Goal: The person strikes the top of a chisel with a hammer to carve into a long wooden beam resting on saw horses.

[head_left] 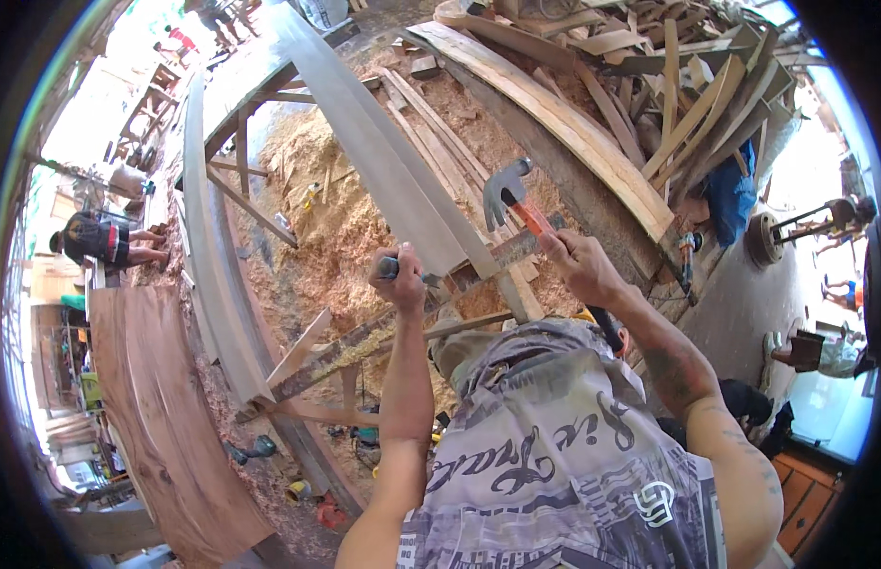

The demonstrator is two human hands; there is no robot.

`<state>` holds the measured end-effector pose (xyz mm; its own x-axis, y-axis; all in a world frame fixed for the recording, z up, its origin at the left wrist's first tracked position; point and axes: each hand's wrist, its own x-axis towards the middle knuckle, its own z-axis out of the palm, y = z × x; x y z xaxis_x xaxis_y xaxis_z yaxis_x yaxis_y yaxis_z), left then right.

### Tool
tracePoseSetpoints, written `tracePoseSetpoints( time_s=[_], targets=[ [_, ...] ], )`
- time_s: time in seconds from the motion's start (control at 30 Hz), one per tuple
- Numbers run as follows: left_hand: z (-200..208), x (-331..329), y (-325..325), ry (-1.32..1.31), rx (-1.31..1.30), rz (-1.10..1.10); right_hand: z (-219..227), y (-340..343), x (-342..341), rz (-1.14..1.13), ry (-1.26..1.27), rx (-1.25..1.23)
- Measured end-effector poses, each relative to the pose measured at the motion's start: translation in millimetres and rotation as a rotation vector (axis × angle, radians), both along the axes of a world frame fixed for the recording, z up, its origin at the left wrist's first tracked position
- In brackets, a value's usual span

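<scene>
My left hand [399,283] is closed round a chisel with a dark handle [389,267], beside the near end of a long grey-brown wooden beam [393,180]. The chisel's tip is hard to make out near a notched spot at the beam's end. My right hand [578,266] grips a claw hammer [532,216] by its orange and black handle. Its metal head is raised above the beam's right edge, apart from the chisel. The beam's near end rests on a wooden crosspiece [360,343].
Wood shavings [312,180] cover the ground under the frame. Another long beam [208,247] runs along the left, beside a wide brown slab [165,408]. Offcuts [687,114] are piled at the far right, behind a pale plank [563,114]. A person [99,237] bends over at the left.
</scene>
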<state>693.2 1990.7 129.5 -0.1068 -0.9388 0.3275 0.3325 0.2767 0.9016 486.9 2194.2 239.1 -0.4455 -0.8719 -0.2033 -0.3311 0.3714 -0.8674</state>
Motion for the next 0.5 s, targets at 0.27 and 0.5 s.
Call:
tracePoseSetpoints(
  time_s=[0.27, 0.5],
  targets=[
    [-25, 0, 1, -0.115, -0.151, 0.108, 7, 0, 15, 0.044, 0.008, -0.012],
    [-5, -3, 7, -0.382, -0.298, 0.112, 78, -2, 33, -0.023, -0.169, -0.230]
  ],
)
